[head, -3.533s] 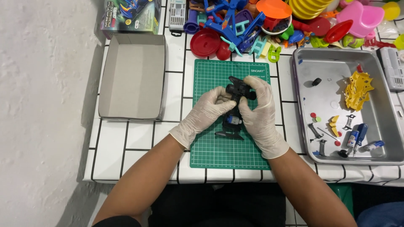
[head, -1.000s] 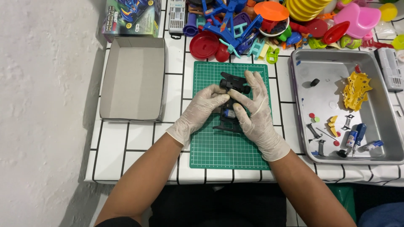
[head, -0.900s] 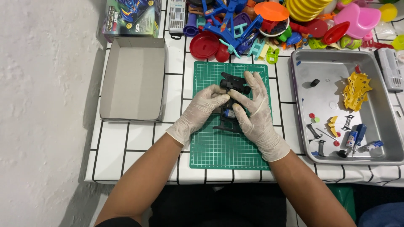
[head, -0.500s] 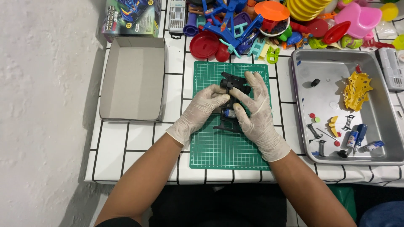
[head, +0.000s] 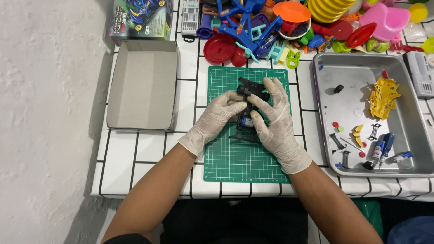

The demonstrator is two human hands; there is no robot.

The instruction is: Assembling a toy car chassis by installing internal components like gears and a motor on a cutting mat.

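I am observing a white tiled tabletop [head: 149,153] with a green cutting mat [head: 235,158] at its centre. An open cardboard box [head: 142,86] is lying just left of the mat, a metal tray [head: 343,68] of small parts is sitting just right, and a heap of coloured plastic toys [head: 271,22] is crowding the far edge. Bare mat is showing toward the near edge, below the wrists. A black toy car chassis [head: 249,92] is sitting over the mat's upper middle, between both gloved hands. The left hand [head: 217,119] is gripping its left side, fingers curled against it. The right hand [head: 271,119] is covering its right side, thumb pressing the middle, fingers lying across the top.
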